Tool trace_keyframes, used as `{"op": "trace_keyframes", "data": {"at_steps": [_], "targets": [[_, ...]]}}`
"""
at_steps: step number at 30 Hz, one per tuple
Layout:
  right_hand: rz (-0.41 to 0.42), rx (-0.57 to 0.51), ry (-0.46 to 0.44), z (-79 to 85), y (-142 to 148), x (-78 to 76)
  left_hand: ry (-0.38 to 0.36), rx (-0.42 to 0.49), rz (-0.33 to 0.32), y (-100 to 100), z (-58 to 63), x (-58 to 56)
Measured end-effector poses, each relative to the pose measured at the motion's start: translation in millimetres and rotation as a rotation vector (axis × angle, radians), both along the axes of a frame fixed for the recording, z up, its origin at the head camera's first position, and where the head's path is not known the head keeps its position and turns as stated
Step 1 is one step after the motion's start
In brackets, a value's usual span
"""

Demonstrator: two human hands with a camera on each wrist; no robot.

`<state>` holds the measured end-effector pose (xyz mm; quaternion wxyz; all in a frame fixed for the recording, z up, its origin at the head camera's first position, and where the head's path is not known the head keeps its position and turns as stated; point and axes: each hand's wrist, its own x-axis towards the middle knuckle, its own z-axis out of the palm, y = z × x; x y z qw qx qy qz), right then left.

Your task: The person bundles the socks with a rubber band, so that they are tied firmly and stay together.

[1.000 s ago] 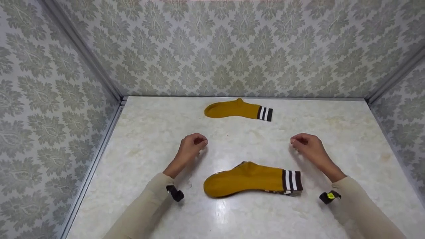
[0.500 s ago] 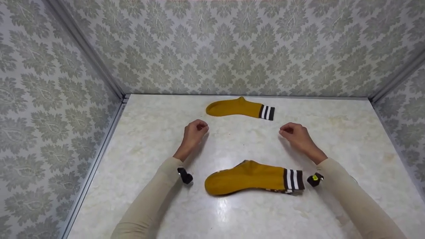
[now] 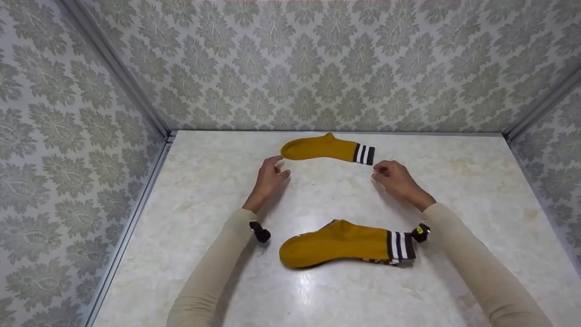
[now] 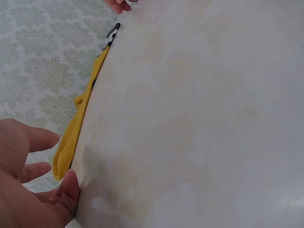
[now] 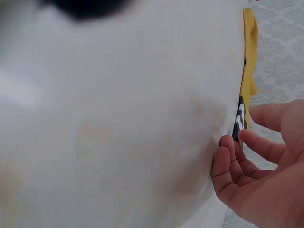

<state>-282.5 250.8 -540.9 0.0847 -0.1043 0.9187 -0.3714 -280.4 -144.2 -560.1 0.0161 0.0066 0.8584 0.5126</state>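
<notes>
A mustard-yellow sock (image 3: 317, 149) with a dark, white-striped cuff lies flat near the table's back edge. My left hand (image 3: 271, 177) is by its toe, index fingertip right at the toe's edge, thumb and fingers apart. Just in front of the cuff is my right hand (image 3: 396, 179), its fingers loosely bent and holding nothing. In the left wrist view, the sock's toe (image 4: 64, 159) shows beyond my parted fingers. The striped cuff (image 5: 240, 118) appears past my right fingertips in the right wrist view. Closer to me lies another yellow sock (image 3: 336, 247), stacked over patterned fabric that peeks out below.
The pale marbled table (image 3: 199, 281) meets a patterned back wall (image 3: 308, 59) and side walls. Black wrist devices (image 3: 260, 232) sit on both sleeves; the right one (image 3: 420, 232) overlaps the near sock's cuff in the head view.
Both hands have moved forward to the far sock, the right also shifting left toward the cuff. My left thumb and index finger have spread apart. Both socks stay in place.
</notes>
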Motion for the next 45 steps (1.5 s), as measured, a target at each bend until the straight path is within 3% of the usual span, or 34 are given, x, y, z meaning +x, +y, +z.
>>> {"op": "trace_keyframes", "data": {"at_steps": [6,13,16,19,22,23,26,29,32,35,39,42,45], "targets": [[0.079,0.071,0.007,0.7,-4.6,-5.2,0.009,-0.039,-0.078,-2.6,2.4,-6.2],[0.106,0.157,-0.027,-3.4,-4.4,-8.9,-0.041,-0.228,-0.142,4.3,6.4,-12.2],[0.130,0.172,-0.019,-3.5,-2.2,-7.1,-0.040,-0.242,-0.167,6.4,7.3,-11.5],[0.154,0.151,0.012,-3.7,1.3,-3.1,0.006,-0.192,-0.188,1.7,-5.9,-14.8],[0.166,0.125,0.042,-3.4,5.7,3.3,0.107,-0.140,-0.231,-6.7,-21.2,-15.3],[0.168,0.118,0.049,-3.6,7.4,5.7,0.127,-0.124,-0.239,-8.6,-23.6,-14.0],[0.170,0.097,0.059,-2.9,13.1,15.0,0.188,-0.139,-0.256,-9.1,-15.2,2.0],[0.181,0.081,0.069,-2.5,19.1,25.7,0.168,-0.191,-0.244,-5.2,2.1,23.7],[0.207,0.071,0.096,-2.6,24.9,36.9,0.148,-0.231,-0.239,-3.7,8.1,38.5],[0.232,0.065,0.115,-3.4,30.1,47.5,0.207,-0.243,-0.252,-7.7,-13.5,38.1],[0.236,0.057,0.111,-4.6,36.4,61.4,0.194,-0.244,-0.276,-10.9,-32.0,39.5],[0.237,0.055,0.107,-4.6,38.7,70.3,0.145,-0.223,-0.293,-11.2,-33.4,45.3],[0.247,0.053,0.111,-4.2,40.5,75.6,0.164,-0.190,-0.314,-13.7,-39.3,46.3]]}}
